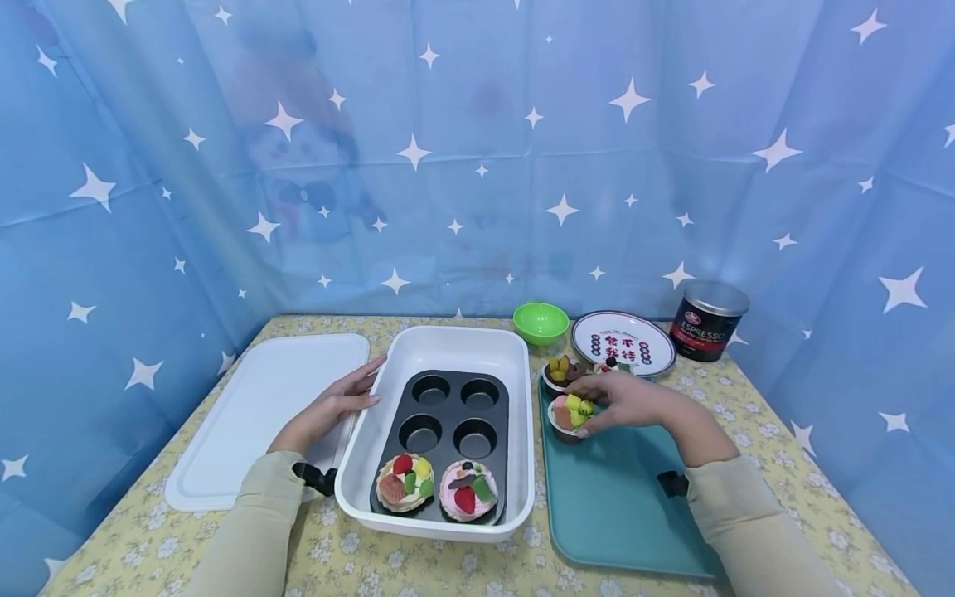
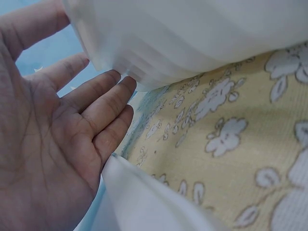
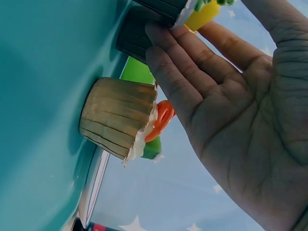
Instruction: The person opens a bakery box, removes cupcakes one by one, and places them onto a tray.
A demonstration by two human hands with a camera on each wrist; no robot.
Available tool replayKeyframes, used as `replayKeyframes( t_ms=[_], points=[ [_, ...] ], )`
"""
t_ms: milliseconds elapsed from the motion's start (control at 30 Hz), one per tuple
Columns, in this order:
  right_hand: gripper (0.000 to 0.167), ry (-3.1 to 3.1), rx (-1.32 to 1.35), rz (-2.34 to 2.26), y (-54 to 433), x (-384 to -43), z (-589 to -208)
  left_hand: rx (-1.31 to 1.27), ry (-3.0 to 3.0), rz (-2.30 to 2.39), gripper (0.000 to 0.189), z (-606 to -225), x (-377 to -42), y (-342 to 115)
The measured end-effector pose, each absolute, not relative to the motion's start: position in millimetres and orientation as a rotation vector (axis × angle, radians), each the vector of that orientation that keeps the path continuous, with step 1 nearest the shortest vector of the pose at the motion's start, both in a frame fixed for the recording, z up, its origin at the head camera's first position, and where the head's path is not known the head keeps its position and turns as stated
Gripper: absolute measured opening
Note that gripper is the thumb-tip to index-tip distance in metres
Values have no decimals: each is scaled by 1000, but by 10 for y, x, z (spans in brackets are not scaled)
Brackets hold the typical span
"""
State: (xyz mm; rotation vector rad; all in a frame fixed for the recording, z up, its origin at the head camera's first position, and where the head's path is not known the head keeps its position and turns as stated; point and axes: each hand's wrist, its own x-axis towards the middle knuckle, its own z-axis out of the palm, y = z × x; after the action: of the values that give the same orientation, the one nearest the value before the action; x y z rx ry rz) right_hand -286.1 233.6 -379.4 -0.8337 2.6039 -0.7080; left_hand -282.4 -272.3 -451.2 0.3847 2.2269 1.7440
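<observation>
My right hand [image 1: 634, 406] is at a cupcake [image 1: 570, 416] with yellow, green and pink fruit topping, over the left side of the teal tray [image 1: 627, 506]. Thumb and fingers hold it from either side; in the right wrist view its dark cup [image 3: 166, 8] is cut off at the top. Close behind stand a brown-topped cupcake [image 1: 559, 381] and a berry-topped one, its paler cup [image 3: 118, 118] plain in the right wrist view. My left hand [image 1: 336, 406] touches the left side of the white bin [image 1: 440, 340], fingers nearly straight [image 2: 103, 106].
Inside the bin lies a dark muffin tin [image 1: 448, 406] with two fruit tarts [image 1: 468, 491] in its near cups. A white lid [image 1: 254, 414] lies at the left. Along the back stand a green bowl [image 1: 540, 323], an oval plate [image 1: 649, 340] and an espresso can [image 1: 709, 319].
</observation>
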Motion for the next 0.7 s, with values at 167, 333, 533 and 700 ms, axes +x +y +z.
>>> replayKeyframes(
  t_ms=[167, 333, 533, 700],
  points=[
    [69, 2590, -838, -753, 2348, -2849, -3774, 414, 2222, 1745, 76, -4520, -2834, -2728],
    [68, 2582, -808, -775, 2350, -2839, -3765, 422, 2216, 1754, 76, -4527, -2836, -2730],
    [65, 2584, -841, -760, 2332, -2818, -3730, 400, 2223, 1755, 76, -4518, -2828, -2726],
    [65, 2632, -1021, -735, 2229, -2729, -3637, 405, 2231, 1745, 77, -4517, -2828, -2722]
  ],
)
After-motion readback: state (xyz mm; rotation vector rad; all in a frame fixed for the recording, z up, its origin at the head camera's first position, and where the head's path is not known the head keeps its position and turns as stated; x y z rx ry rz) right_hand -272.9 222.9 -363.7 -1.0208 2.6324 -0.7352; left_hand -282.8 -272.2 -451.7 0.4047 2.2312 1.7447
